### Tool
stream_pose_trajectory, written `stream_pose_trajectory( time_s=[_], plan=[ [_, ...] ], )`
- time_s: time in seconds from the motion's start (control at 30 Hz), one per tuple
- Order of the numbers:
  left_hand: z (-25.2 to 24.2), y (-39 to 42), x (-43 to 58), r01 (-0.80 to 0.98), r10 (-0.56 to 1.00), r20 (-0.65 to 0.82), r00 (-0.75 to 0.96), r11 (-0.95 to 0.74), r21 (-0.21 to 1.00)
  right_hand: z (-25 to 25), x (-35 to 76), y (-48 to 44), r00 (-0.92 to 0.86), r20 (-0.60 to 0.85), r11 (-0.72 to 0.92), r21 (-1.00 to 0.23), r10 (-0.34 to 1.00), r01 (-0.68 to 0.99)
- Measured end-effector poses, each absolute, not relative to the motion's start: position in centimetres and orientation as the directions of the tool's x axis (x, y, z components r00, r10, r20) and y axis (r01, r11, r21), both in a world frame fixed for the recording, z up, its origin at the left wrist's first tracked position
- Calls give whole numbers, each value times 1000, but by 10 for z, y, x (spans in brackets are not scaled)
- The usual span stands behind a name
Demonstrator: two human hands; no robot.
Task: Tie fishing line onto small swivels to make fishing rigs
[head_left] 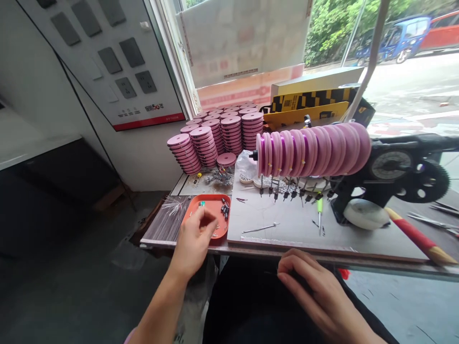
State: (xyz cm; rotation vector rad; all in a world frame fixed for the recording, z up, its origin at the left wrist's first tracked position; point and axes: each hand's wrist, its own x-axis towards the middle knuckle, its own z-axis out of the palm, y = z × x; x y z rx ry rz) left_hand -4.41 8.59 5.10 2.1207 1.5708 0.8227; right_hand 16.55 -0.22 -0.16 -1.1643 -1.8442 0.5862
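My left hand [196,235] is over the near part of a small orange tray [206,200], thumb and forefinger curled together in a pinch. Whatever is between those fingertips, if anything, is too small to make out. Small black parts [224,210] lie at the tray's right side, with tiny light pieces near my fingers. My right hand [310,284] is closed above my lap, just below the table edge. A faint thin line shows at its fingertips, but I cannot name it. Behind the hands, a row of pink discs [311,150] sits on a black geared machine [390,167], small black-ended pieces hanging underneath.
Stacks of pink spools [206,143] stand at the back. Thin wires [172,210] lie left of the tray. On the board [287,229] are a metal hook tool [261,228], a green-handled screwdriver [320,205] and white beads [287,186]. Scissors [432,220] and a red-banded wooden handle [419,236] lie right.
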Motion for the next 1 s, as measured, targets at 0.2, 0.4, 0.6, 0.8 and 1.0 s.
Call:
stream_pose_trajectory(
  time_s=[0.2,0.4,0.6,0.8,1.0],
  plan=[
    [21,22,-6,-110,982,-158,108,169,979,3,163,-7,-136,509,491,-673,850,553],
    [1,10,7,-328,972,-231,38,231,916,9,160,-7,-157,552,507,-568,819,648],
    [3,9,7,-353,968,-253,8,239,904,7,159,-6,-158,541,496,-565,826,659],
    [5,8,10,-299,970,-243,2,232,926,4,158,-7,-167,512,485,-586,843,650],
    [6,4,17,-131,993,-94,-66,85,988,7,155,-4,-110,494,467,-693,862,549]
  ],
)
